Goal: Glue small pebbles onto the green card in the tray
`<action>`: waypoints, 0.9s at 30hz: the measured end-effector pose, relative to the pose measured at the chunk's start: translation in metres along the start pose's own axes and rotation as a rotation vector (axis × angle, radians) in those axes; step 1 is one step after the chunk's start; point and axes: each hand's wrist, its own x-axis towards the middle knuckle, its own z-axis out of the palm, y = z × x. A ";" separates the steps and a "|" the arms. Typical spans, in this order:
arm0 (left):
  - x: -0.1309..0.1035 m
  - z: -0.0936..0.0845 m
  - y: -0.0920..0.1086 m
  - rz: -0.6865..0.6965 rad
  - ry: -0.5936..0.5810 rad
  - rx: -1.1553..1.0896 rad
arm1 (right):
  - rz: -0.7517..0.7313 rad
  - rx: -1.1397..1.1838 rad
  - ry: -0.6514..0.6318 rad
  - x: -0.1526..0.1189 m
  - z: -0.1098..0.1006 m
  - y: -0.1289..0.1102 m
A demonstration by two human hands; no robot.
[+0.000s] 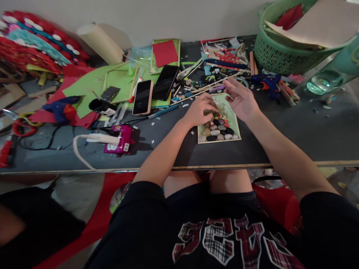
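A small frame with a pale green base lies near the table's front edge, its lower half covered with pebbles in black, white, brown and red. Over its upper left side is my left hand, fingers bent down and closed around a dark greenish pebble among the other stones. My right hand is raised above the frame's upper right corner. Its fingers are apart and nothing shows in them. Thin wooden sticks and loose pebbles lie just behind the frame.
Left of the frame are two phones, a magenta power adapter with a white cable, and a blue glue gun. To the right are another glue gun, a green basket and a clear bottle.
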 end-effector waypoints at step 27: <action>0.007 -0.006 0.009 -0.219 -0.222 -0.038 | -0.035 -0.192 0.012 0.001 0.000 0.005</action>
